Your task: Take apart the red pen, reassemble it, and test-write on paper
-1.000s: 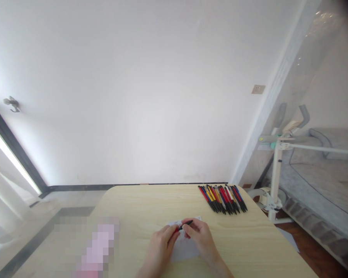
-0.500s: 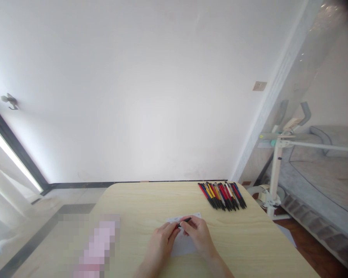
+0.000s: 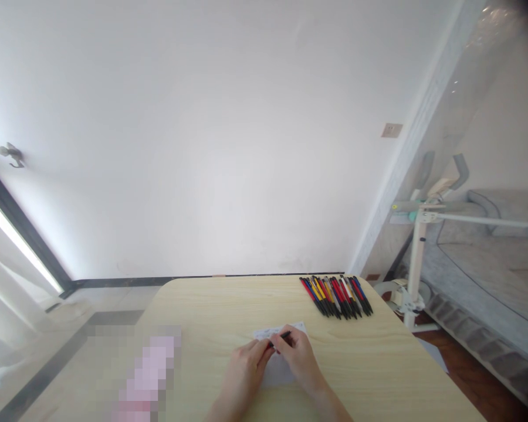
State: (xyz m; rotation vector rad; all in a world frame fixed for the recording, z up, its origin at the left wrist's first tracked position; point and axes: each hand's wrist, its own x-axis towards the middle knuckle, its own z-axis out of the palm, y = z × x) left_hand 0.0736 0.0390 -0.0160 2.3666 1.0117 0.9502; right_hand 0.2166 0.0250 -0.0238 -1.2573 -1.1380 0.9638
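Over the white paper sheet (image 3: 278, 375), the left hand (image 3: 245, 358) and right hand (image 3: 297, 353) pinch a slim, black-ended pen (image 3: 286, 334), fingers closed; two-handed handling seems underway, next calling for steady grip.

We are looking into a home, where a gray sofa (image 3: 488, 264) is sitting behind a white exercise machine (image 3: 417, 258), a pale curtain (image 3: 9, 287) is hanging at left and a socket (image 3: 392, 130) is dotting the plain white wall (image 3: 229, 146).
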